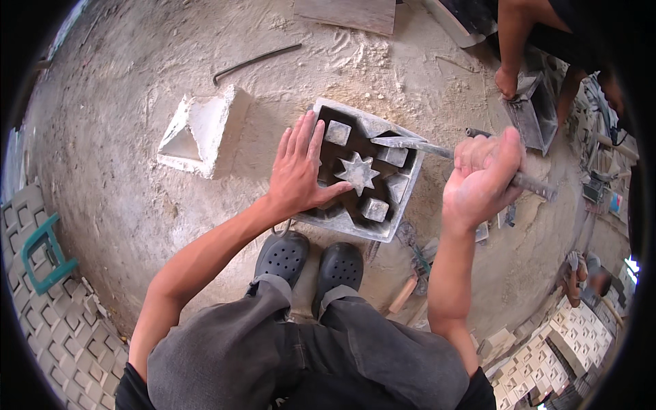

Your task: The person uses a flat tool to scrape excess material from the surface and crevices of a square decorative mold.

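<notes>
A square grey metal mould (404, 205) lies on the dusty ground in front of my shoes. Inside it stand an eight-pointed star core (358, 175) and several raised blocks. My left hand (298, 164) rests on the mould's left side, fingers spread and thumb reaching inward near the star. My right hand (482, 171) is wrapped round a long metal bar (434, 147) with a flattened, pointed tip. The tip lies over the mould's upper part, beside a raised block; whether it touches the metal I cannot tell. The bar's other end sticks out right of my fist.
A broken-edged white block (217, 133) sits left of the mould. Beyond lies a bent rod (256, 61). Another person's hand (506, 82) is at a metal box (534, 113), upper right. Patterned blocks (547, 355) line the lower right; a teal plastic stool (48, 254) is far left.
</notes>
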Available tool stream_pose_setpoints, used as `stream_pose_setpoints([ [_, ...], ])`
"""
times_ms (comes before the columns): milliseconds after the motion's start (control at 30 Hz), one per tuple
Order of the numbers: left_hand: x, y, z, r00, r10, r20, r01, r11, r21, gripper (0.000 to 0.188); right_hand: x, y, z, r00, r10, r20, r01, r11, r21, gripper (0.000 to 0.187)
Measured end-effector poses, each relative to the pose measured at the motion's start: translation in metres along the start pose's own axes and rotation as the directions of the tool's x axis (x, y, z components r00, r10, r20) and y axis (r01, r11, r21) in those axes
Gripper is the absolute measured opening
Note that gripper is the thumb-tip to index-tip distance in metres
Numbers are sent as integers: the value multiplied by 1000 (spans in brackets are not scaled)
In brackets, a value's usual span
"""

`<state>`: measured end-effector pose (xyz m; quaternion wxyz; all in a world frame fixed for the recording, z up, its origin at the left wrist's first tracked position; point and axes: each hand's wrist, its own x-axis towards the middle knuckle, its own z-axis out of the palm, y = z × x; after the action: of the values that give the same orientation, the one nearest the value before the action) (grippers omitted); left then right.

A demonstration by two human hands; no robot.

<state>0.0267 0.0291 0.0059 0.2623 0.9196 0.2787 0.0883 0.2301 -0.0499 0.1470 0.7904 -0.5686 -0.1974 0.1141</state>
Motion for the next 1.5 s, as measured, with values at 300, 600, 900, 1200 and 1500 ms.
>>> stream_pose_setpoints([
  [300,-3,-6,-2,1000,3,-12,-3,1000,16,117,13,5,3,998,44,-41,-48,993,-107,50],
  [600,-6,-8,-1,999,5,-32,-4,1000,14,115,15,15,-16,998,54,-45,-57,995,-79,45],
  [900,1,-2,1,1000,-1,-30,2,1000,31,115,6,36,-30,995,32,99,-27,998,-48,44],
  [1200,-3,-4,-1,1000,4,-12,-4,1000,11,115,-4,-53,-20,942,-30,335,-41,979,202,34],
  [1500,-3,-5,-1,1000,2,-15,-1,1000,22,114,-21,7,-12,884,-30,467,-6,997,75,33],
])
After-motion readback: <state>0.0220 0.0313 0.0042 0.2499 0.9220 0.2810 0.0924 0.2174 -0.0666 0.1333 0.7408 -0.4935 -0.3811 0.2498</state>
